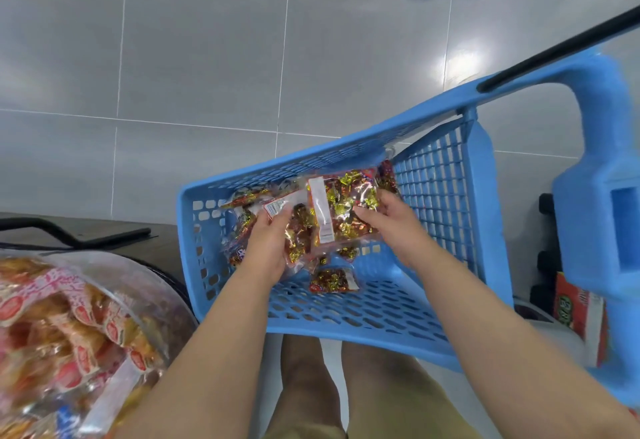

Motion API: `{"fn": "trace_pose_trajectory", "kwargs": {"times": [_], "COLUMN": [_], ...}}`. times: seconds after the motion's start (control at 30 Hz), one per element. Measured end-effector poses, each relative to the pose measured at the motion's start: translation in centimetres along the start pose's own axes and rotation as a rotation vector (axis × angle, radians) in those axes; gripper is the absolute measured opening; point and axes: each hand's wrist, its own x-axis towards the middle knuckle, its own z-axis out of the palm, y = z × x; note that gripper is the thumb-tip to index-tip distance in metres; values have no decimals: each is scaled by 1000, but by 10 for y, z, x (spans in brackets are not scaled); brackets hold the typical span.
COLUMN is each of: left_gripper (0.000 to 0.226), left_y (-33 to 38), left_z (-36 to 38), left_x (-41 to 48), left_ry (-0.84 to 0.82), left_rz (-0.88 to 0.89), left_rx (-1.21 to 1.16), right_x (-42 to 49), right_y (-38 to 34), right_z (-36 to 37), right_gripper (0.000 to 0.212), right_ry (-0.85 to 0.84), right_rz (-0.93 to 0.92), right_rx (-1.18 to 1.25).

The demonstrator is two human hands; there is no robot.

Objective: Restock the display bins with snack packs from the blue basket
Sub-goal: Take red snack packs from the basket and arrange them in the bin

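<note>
Blue plastic makes the basket (429,196), and it is right in front of us, over the grey tile floor (207,57). A black bar (554,47) runs along its big blue handle (588,99) on the right.

Clear snack packs full of gold and red sweets are inside the basket, up at the far end. Our left hand (268,244) reaches in on the left. Its grip is closed on the left pack (299,230), with the thumb on top near a small white label. Our right hand (391,227) reaches in just beside it. Its grip holds the right pack (346,206), the one with a white strip down its middle. The fingers curl over the pack's right edge. The two packs touch, and the right pack lies a bit over the left one.

A small pack (332,281) lies alone on the basket's bottom, just below our hands and between our arms.

At the far left we see a big clear bag (69,317) of orange snacks with pink and red labels. It is blurry. At the far right, behind the handle, a red pack (578,310) peeks out.
</note>
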Motion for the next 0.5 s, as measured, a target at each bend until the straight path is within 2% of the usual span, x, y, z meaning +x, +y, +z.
{"fn": "trace_pose_trajectory", "kwargs": {"times": [0.1,0.2,0.23,0.27,0.33,0.37,0.4,0.5], "left_gripper": [49,63,59,52,47,52,63,100], "left_y": [4,0,-2,-2,-5,-7,-10,-17], "left_z": [9,5,2,-1,-7,-10,-12,-17], "left_x": [-5,-2,1,4,11,15,18,22], "left_ry": [-53,-43,-38,-17,40,58,69,77], "left_rz": [-56,3,9,3,-16,-24,-33,-55], "left_rx": [30,91,63,29,-3,-5,0,18], "right_x": [-8,-3,3,11,36,49,60,84], "right_y": [0,2,1,3,6,10,12,22], "right_z": [22,31,29,25,11,4,-2,-4], "right_gripper": [14,13,15,12,22,30,35,46], "right_ry": [-108,-167,-147,-53,237,329,352,269], "right_rz": [-4,-46,-80,-111,-117,-70,-11,84], "right_rx": [-158,-265,-293,-331,-411,-456,-506,-662]}}
